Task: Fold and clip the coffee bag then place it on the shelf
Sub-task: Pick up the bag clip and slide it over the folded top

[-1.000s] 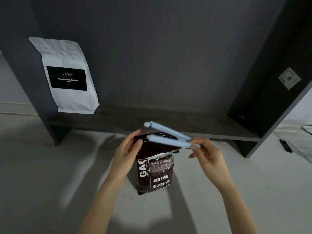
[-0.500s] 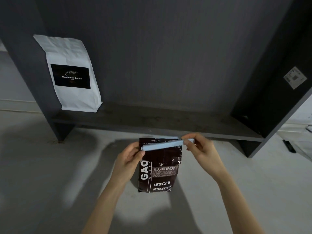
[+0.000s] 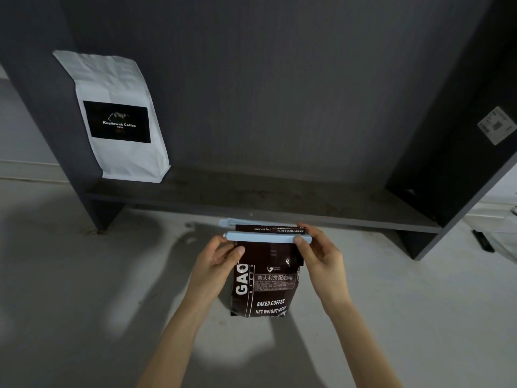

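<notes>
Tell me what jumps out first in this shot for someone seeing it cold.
Two bare hands, left hand and right hand, hold a dark coffee bag at centre, with a pale blue clip across its folded top. Behind, a white coffee bag stands at the left end of a dark shelf.

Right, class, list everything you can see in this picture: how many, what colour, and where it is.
dark coffee bag: one, dark brown with white print, held upright over the floor in front of the shelf
clip: one, pale blue, across the bag's folded top
white coffee bag: one, white with black label, standing at the shelf's left end
shelf: one, dark grey, low, with back panel and side walls
sticker: one, white, on the right side wall
floor: pale grey
left hand: grips the bag's left edge
right hand: pinches the clip's right end
</notes>
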